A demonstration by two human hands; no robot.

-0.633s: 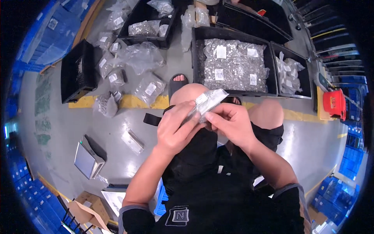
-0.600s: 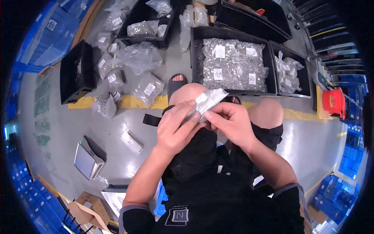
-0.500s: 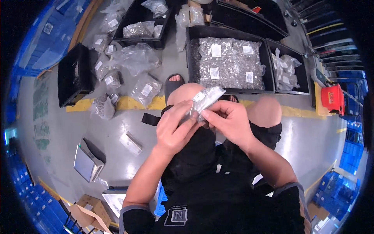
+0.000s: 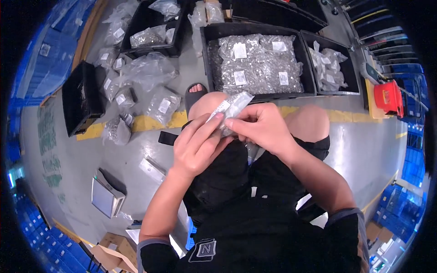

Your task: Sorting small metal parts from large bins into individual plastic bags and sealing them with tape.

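I am pinching a small clear plastic bag of silvery parts [image 4: 231, 109] between the closed fingers of my left hand [image 4: 199, 144] and right hand [image 4: 260, 126], above my knees.

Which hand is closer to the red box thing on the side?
The right. The right hand is nearer to the red plastic container, which lies off to its right. The left hand sits farther away, on the other side of the small clear plastic bag both hands hold.
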